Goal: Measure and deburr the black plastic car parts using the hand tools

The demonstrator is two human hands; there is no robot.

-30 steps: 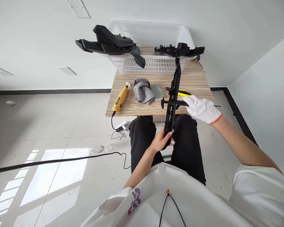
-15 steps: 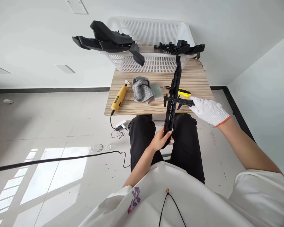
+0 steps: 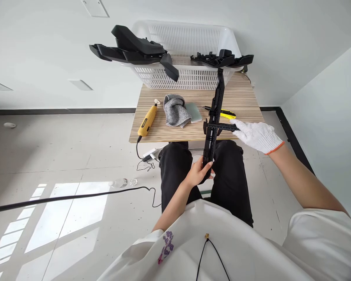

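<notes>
My bare left hand (image 3: 199, 173) grips the near end of a long black plastic part (image 3: 215, 113) that stands tilted from my lap up towards the basket. My right hand (image 3: 257, 135), in a white knit glove, holds a black caliper (image 3: 222, 127) whose jaws sit across the middle of the part. Both hands are closed on what they hold.
A small wooden table (image 3: 242, 97) carries a white plastic basket (image 3: 187, 50) with black plastic parts (image 3: 134, 48) laid over its rim, a yellow rotary tool (image 3: 148, 119), a grey glove (image 3: 175, 109), a grey-green pad (image 3: 193, 112) and a yellow utility knife (image 3: 227, 114). Cables lie on the floor at left.
The right hand slid the caliper slightly along the black part, out to the right and back a little. The left hand kept its grip.
</notes>
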